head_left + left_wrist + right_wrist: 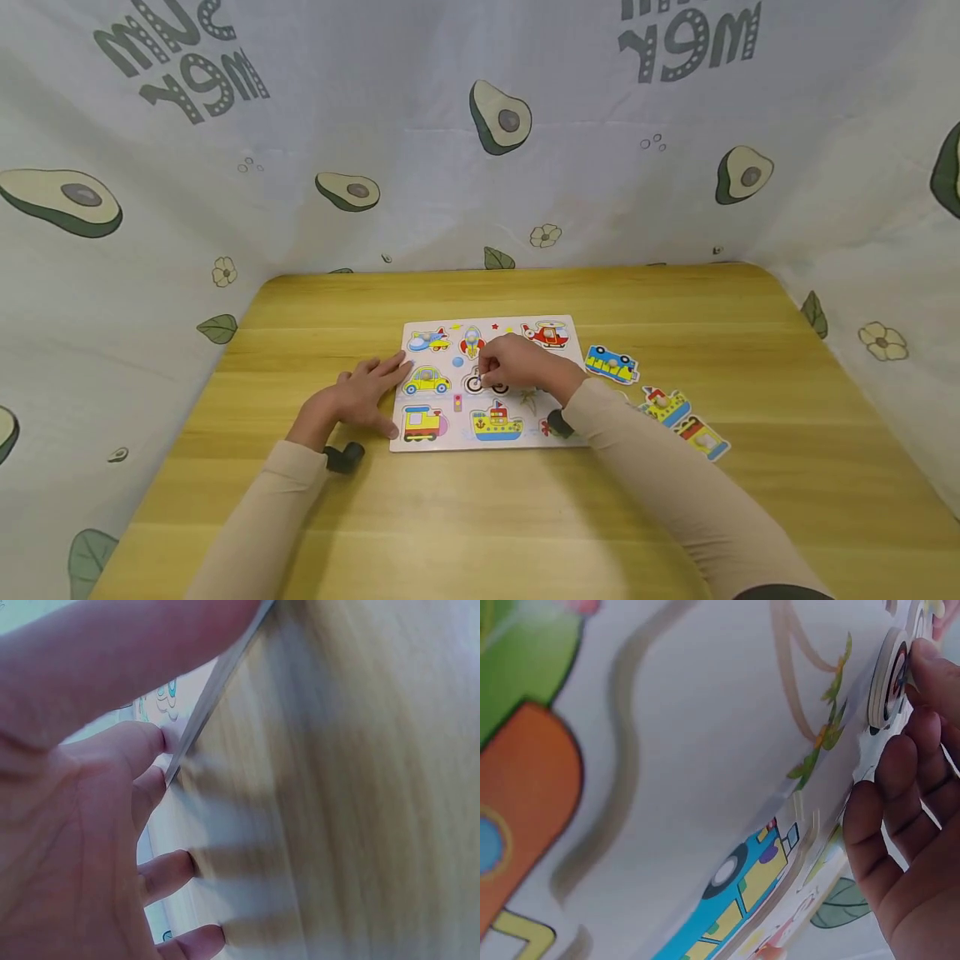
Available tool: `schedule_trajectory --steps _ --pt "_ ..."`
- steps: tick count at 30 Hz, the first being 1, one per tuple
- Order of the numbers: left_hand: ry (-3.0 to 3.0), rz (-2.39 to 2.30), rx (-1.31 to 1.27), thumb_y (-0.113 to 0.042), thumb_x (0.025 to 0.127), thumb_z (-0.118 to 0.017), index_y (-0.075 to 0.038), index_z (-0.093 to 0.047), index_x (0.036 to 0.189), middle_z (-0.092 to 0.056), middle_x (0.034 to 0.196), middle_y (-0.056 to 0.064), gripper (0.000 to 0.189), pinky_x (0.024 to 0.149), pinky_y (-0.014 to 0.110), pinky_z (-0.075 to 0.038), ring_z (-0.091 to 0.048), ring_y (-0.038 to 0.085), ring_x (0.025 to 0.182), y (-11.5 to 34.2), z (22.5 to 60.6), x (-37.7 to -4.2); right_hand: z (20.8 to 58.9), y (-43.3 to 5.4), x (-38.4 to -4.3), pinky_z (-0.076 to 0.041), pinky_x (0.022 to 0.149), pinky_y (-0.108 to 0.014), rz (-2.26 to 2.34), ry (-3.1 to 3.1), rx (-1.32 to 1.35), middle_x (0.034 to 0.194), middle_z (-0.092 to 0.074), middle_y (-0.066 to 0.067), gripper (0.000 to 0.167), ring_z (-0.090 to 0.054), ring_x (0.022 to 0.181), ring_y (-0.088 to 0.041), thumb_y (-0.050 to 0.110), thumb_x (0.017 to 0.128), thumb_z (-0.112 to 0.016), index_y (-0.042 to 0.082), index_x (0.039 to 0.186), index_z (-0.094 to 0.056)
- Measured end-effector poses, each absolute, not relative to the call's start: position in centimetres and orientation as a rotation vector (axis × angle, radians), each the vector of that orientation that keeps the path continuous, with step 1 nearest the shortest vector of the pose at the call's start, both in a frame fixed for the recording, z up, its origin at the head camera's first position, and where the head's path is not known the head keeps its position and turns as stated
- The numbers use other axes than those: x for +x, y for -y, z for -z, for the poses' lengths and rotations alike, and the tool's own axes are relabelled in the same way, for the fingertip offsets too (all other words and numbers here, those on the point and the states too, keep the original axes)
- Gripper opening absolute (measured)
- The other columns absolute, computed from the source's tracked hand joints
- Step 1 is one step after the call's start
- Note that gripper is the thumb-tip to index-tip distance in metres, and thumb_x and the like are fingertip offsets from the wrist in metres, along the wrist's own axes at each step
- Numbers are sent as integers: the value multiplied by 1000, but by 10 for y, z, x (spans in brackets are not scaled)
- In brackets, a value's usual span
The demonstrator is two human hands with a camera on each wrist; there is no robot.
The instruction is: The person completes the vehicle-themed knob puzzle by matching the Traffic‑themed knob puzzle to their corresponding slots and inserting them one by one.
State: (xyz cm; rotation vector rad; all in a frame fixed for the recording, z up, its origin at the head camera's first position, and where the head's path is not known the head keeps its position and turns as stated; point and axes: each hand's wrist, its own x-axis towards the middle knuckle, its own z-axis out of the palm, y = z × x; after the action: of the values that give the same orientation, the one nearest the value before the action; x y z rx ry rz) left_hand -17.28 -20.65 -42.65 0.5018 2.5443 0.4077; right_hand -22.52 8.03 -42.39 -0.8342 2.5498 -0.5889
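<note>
A white puzzle board (460, 429) with vehicle pictures lies on the table. My right hand (521, 364) is over its middle, thumb and fingertips pinching a wheeled puzzle piece (472, 382) that looks like a bicycle. In the right wrist view, the wheel of this piece (889, 682) shows its thick edge at the fingertips; whether it lies fully in its recess I cannot tell. My left hand (360, 396) rests at the board's left edge, fingers spread, thumb at the near corner. In the left wrist view, the left hand's fingers reach along the board's edge (214, 694).
Right of the board lie a blue bus piece (612, 365), a ship piece (666, 407) and a red and yellow piece (702, 437). On the board are a car (427, 381), a train (422, 423), a ship (497, 423) and a helicopter (547, 334). A printed curtain (420, 225) hangs behind the table.
</note>
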Motion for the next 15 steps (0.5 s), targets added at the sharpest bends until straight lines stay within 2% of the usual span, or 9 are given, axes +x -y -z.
schedule_trajectory --steps 8,15 --pt "-2548 -400 525 -39 76 -83 -16 -19 160 -5 170 9 109 111 75 -15 -10 50 150 206 426 -172 429 -82 -232 -41 64 -22 685 -2505 -798 74 -60 4 14 -50 68 -10 17 87 -76 15 75 -68" --pt "-2539 -390 502 -38 76 -83 -17 -18 160 -4 170 8 109 113 75 -13 -9 49 151 207 423 -172 432 -80 -234 -42 64 -20 813 -2450 -723 78 -66 3 6 -50 69 -8 12 86 -75 11 80 -74"
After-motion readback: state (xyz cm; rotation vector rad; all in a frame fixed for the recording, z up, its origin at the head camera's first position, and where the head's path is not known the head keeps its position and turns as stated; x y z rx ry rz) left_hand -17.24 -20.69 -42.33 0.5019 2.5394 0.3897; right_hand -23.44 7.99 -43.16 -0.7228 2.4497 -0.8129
